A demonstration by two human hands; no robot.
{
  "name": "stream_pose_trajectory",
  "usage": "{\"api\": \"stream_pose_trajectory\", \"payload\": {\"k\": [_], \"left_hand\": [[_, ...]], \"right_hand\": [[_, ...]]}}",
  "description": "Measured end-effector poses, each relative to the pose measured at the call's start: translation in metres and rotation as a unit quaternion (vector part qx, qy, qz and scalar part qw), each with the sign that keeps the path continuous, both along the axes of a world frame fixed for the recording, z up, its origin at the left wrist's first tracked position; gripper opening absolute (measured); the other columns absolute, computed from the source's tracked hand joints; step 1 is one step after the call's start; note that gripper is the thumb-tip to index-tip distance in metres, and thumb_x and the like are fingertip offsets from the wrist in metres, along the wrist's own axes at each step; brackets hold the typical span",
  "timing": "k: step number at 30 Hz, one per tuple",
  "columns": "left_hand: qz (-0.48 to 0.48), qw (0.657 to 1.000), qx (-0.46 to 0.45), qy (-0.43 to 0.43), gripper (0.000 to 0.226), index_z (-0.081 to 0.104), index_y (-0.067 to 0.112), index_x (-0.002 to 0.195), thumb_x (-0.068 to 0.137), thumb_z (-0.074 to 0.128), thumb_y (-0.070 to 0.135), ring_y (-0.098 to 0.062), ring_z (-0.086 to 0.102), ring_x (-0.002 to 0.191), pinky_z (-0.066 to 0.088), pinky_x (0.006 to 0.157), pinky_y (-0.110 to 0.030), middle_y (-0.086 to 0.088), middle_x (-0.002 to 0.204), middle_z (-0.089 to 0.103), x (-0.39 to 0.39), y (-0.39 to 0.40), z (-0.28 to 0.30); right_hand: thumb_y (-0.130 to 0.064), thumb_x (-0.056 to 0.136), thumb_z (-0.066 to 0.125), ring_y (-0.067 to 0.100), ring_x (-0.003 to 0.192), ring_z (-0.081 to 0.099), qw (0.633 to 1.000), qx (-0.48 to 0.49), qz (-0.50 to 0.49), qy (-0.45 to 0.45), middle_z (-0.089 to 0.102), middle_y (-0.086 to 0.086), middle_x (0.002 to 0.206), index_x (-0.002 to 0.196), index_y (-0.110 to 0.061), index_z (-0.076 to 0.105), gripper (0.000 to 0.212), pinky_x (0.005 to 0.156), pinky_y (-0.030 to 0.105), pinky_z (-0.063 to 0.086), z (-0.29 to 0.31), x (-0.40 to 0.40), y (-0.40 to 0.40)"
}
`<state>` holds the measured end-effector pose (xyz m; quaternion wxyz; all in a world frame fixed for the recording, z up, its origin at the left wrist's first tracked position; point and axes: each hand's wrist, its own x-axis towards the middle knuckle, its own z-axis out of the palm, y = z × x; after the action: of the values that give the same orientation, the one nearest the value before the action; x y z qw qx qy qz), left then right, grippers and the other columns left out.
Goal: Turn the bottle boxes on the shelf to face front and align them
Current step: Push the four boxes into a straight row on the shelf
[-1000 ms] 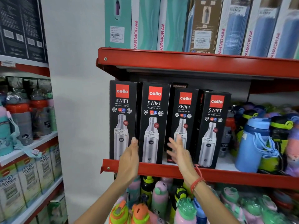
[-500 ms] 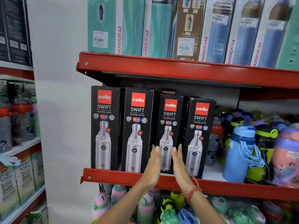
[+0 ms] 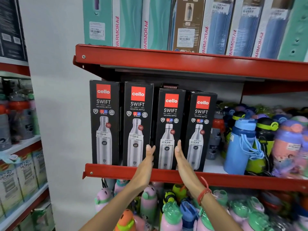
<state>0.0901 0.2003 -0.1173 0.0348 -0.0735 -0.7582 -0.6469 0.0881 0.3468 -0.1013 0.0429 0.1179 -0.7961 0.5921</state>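
1. Third bottle box (image 3: 170, 127): black carton marked "cello SWIFT", printed with a steel bottle and carrying a white price sticker. Stands upright on the red middle shelf (image 3: 233, 180), front panel facing out, third from the left in a row of four.
2. Left hand (image 3: 146, 160): flat, fingers extended and together, laid against the left edge of the third bottle box at its lower half. Not curled around anything.
3. Right hand (image 3: 181, 157): flat, fingers straight, palm turned inward, pressed at the right edge of the same box. The two palms bracket the carton between them. A red thread band (image 3: 204, 191) sits on this wrist.
4. First bottle box (image 3: 104, 122) and second bottle box (image 3: 137, 125): same design, taller, upright, fronts facing out, at the left end of the shelf, close side by side.
5. Fourth bottle box (image 3: 200, 130): same design, upright, just beside the third, its face angled slightly.
6. A further dark box marked "MODWARE" (image 3: 170, 87): only its top shows, behind the row.
7. Loose bottles (image 3: 241, 144): blue, pink, green-capped, crowding the right part of the same shelf.
8. Upper shelf (image 3: 166, 60): teal, blue and brown cartons (image 3: 150, 22) standing upright.
9. Lower level: pastel children's bottles (image 3: 171, 214), densely packed.
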Motion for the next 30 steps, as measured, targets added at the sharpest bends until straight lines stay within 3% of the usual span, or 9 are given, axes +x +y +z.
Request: {"api": "stream_pose_trajectory", "payload": {"k": [4,6,10,12,15,19,22,26,30], "left_hand": [[0.008,1.000,-0.004,-0.001,0.111,0.020,0.033,0.150,0.058,0.005,0.093,-0.023,0.026,0.146,0.013,0.121,-0.051,-0.003,0.160,0.025,0.010,0.001,0.004],[0.046,0.998,-0.024,0.019,0.113,0.027,0.027,0.149,0.061,0.007,0.094,-0.020,0.033,0.142,0.018,0.120,-0.046,-0.002,0.155,0.034,0.012,0.005,0.003],[0.085,0.984,-0.086,0.132,0.069,0.047,0.022,0.128,0.087,0.015,0.067,-0.012,0.049,0.120,0.035,0.105,-0.028,0.000,0.127,0.054,0.023,0.027,0.005],[0.035,0.986,-0.088,0.138,0.061,0.048,0.025,0.126,0.091,0.017,0.063,-0.010,0.050,0.122,0.035,0.110,-0.032,0.002,0.131,0.055,0.027,0.044,0.009],[-0.046,0.991,-0.097,0.081,0.068,0.020,0.025,0.151,0.093,0.012,0.060,0.005,0.017,0.136,0.010,0.115,-0.021,0.023,0.147,0.016,0.022,0.073,0.011],[-0.066,0.993,-0.087,0.035,0.079,-0.004,0.030,0.152,0.085,0.007,0.072,-0.005,-0.001,0.148,0.001,0.120,-0.033,0.015,0.161,-0.003,0.006,0.100,0.011],[-0.069,0.996,-0.050,0.003,0.078,-0.002,0.033,0.151,0.084,0.004,0.073,-0.009,0.002,0.149,0.003,0.119,-0.034,0.012,0.162,0.000,-0.001,0.106,0.015],[-0.055,0.997,-0.048,-0.012,0.094,0.011,0.039,0.150,0.070,0.005,0.088,-0.014,0.014,0.149,0.009,0.122,-0.044,0.010,0.161,0.013,-0.003,0.102,0.008],[-0.042,0.998,-0.042,-0.024,0.114,0.016,0.038,0.150,0.054,0.003,0.098,-0.019,0.023,0.147,0.011,0.121,-0.047,0.005,0.161,0.019,0.001,0.092,0.002]], "right_hand": [[-0.071,0.086,0.016,0.015,0.146,0.019,1.000,-0.016,-0.011,0.002,0.017,-0.019,0.156,0.145,-0.054,0.004,0.063,0.117,0.045,0.014,0.000,0.003,0.003],[-0.072,0.086,0.020,0.017,0.142,0.032,0.999,-0.034,-0.038,0.006,0.030,-0.012,0.155,0.146,-0.049,0.021,0.064,0.117,0.045,0.021,-0.003,0.001,0.010],[-0.043,0.098,0.040,0.020,0.115,0.058,0.965,-0.149,-0.206,0.057,0.063,0.004,0.130,0.116,-0.030,0.065,0.034,0.098,0.038,0.044,-0.007,-0.006,0.045],[-0.036,0.099,0.038,0.022,0.124,0.052,0.958,-0.145,-0.235,0.070,0.056,0.005,0.138,0.121,-0.029,0.060,0.032,0.107,0.043,0.039,-0.009,-0.012,0.067],[-0.042,0.100,0.033,0.014,0.143,0.025,0.975,-0.129,-0.171,0.055,0.029,-0.007,0.155,0.148,-0.027,0.030,0.051,0.118,0.039,0.019,-0.010,-0.020,0.087],[-0.072,0.084,0.032,0.011,0.147,0.009,0.989,-0.117,-0.088,0.032,0.004,-0.018,0.160,0.142,-0.059,0.007,0.064,0.120,0.050,0.011,-0.014,-0.031,0.092],[-0.089,0.068,0.034,0.009,0.148,0.007,0.992,-0.118,-0.048,0.022,0.002,-0.022,0.160,0.115,-0.083,0.014,0.052,0.120,0.052,0.011,-0.018,-0.041,0.093],[-0.080,0.076,0.026,0.013,0.148,0.005,0.993,-0.112,-0.040,0.012,-0.002,-0.020,0.159,0.130,-0.067,0.003,0.060,0.120,0.054,0.010,-0.009,-0.033,0.092],[-0.067,0.080,0.025,0.015,0.148,0.007,0.992,-0.124,-0.032,0.001,0.002,-0.015,0.159,0.123,-0.067,0.007,0.046,0.120,0.049,0.012,-0.008,-0.026,0.092]]}}
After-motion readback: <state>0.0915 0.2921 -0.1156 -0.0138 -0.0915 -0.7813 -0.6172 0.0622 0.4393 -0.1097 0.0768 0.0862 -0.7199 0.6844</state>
